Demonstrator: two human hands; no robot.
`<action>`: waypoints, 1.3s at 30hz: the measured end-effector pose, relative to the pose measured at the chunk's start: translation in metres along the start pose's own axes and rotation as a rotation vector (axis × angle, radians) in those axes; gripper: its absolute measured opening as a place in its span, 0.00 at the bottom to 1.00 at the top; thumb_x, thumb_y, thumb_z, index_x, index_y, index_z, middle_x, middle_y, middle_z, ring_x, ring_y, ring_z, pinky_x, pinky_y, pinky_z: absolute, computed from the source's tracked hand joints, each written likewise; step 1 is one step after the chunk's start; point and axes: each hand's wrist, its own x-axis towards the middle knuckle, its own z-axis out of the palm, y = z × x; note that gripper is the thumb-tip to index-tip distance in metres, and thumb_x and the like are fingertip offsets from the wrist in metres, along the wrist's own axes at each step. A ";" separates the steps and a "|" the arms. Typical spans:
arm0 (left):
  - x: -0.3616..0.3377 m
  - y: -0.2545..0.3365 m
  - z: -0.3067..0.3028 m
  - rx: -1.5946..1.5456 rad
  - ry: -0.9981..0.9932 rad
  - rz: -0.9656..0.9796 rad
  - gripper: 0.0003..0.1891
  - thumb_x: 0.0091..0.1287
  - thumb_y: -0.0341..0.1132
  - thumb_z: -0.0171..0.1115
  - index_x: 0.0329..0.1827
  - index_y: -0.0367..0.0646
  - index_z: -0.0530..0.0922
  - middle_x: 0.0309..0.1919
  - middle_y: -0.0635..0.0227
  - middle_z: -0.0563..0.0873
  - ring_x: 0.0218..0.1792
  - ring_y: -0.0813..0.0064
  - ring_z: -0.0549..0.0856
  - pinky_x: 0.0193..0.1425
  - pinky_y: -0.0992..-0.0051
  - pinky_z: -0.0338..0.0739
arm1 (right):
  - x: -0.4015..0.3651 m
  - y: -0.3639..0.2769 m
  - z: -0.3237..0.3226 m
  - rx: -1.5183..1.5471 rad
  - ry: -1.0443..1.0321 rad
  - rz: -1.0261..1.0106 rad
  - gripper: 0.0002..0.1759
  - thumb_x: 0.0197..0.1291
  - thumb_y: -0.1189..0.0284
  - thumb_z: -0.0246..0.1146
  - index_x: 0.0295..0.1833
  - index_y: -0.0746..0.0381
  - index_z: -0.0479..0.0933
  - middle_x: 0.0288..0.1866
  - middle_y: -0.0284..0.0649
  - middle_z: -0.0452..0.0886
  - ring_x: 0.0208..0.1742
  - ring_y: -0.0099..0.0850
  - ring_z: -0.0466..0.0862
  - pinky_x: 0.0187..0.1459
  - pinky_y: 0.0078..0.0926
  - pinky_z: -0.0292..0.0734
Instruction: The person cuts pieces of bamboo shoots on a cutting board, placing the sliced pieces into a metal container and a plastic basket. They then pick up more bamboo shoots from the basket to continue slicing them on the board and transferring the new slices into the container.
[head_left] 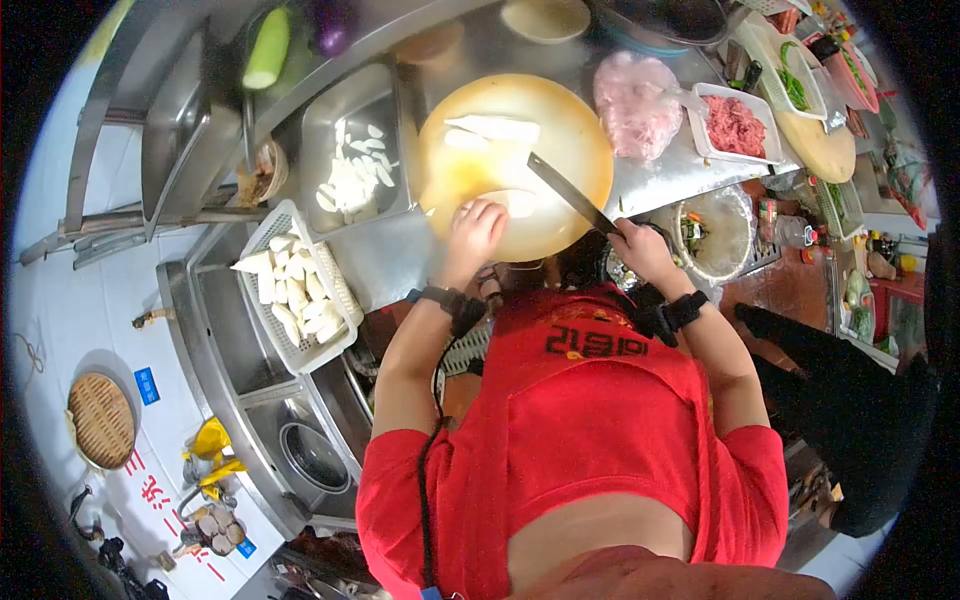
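On the board (575, 135), left hand (475, 228) pins vegetable (520, 204) — right hand (640, 250), knife (568, 192).

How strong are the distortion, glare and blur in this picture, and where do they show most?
Head view: strong fisheye bending, black round border at the corners, sink edges curved; bright light washes out the cutting board and glares on the steel counter beside it; the knife in the right hand is fairly sharp; the rim is soft.
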 end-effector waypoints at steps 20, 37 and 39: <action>0.018 -0.014 -0.003 -0.724 -0.442 -0.660 0.19 0.56 0.36 0.64 0.52 0.44 0.76 0.52 0.59 0.78 0.49 0.63 0.80 0.49 0.72 0.76 | 0.011 -0.022 0.014 -0.125 0.012 -0.010 0.14 0.60 0.63 0.53 0.44 0.62 0.71 0.26 0.54 0.80 0.31 0.50 0.81 0.33 0.47 0.77; -0.024 0.021 0.028 0.087 0.295 -0.117 0.12 0.52 0.29 0.66 0.40 0.44 0.79 0.40 0.63 0.77 0.43 0.59 0.76 0.49 0.64 0.71 | 0.003 -0.040 0.009 -0.256 0.007 -0.196 0.11 0.62 0.66 0.51 0.41 0.63 0.68 0.23 0.47 0.80 0.26 0.44 0.82 0.26 0.41 0.77; -0.028 0.018 0.030 0.081 0.284 -0.118 0.12 0.53 0.30 0.66 0.40 0.44 0.78 0.41 0.63 0.77 0.45 0.59 0.75 0.51 0.64 0.70 | 0.012 -0.042 0.025 -0.297 -0.047 -0.177 0.10 0.61 0.67 0.52 0.40 0.63 0.68 0.22 0.47 0.80 0.25 0.44 0.82 0.24 0.40 0.77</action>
